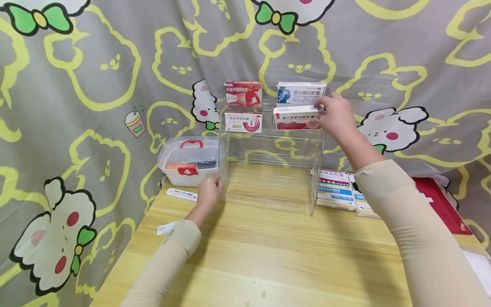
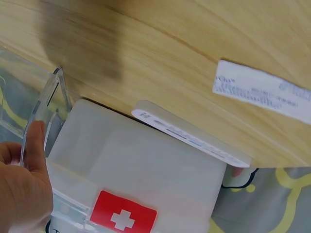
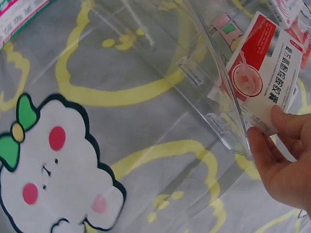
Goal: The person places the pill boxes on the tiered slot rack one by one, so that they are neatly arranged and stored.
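A clear acrylic tiered rack point(image 1: 268, 187) stands on the wooden table. My right hand point(image 1: 337, 115) pinches the right end of a white and red medicine box point(image 1: 293, 121), held tilted at the rack's second tier; the right wrist view shows thumb and fingers on this box point(image 3: 265, 68). My left hand point(image 1: 209, 194) grips the front edge of the rack's left side panel, thumb on one face, as the left wrist view shows. Three other boxes are on the rack: a red one point(image 1: 243, 94), a white and pink one point(image 1: 243, 123) and a white and blue one point(image 1: 301, 93).
Left of the rack sits a first-aid case point(image 1: 192, 157) with a thermometer-like white strip point(image 1: 181, 194) before it. A paper slip point(image 1: 166, 228) lies nearer. Right of the rack are stacked medicine boxes point(image 1: 335, 192) and a red pouch point(image 1: 441, 204). A patterned curtain point(image 1: 115, 106) hangs behind.
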The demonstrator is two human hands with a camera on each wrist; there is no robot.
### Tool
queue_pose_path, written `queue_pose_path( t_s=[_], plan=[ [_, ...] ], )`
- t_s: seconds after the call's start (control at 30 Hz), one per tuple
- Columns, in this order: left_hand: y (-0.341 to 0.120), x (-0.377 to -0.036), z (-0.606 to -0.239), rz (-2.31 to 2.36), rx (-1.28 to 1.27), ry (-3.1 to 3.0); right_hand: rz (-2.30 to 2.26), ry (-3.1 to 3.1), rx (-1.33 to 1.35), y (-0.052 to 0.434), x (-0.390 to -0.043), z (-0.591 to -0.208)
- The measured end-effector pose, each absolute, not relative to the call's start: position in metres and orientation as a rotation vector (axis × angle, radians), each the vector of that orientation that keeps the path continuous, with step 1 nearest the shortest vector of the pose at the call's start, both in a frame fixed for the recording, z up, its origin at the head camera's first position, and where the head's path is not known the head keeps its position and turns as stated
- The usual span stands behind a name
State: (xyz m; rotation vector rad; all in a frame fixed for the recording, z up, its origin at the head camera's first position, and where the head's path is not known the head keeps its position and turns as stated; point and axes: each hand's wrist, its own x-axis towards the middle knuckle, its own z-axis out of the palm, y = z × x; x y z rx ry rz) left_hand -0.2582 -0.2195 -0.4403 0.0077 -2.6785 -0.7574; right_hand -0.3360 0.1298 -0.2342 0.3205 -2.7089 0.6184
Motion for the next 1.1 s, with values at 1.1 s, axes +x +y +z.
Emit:
queue_pose_path(
  t_s=[1.1],
  plan=[
    [-0.221, -0.259, -0.442, -0.76, 0.009, -2.702, 0.011, -2.607, 0.401, 0.142, -0.338, -0.243]
  ],
)
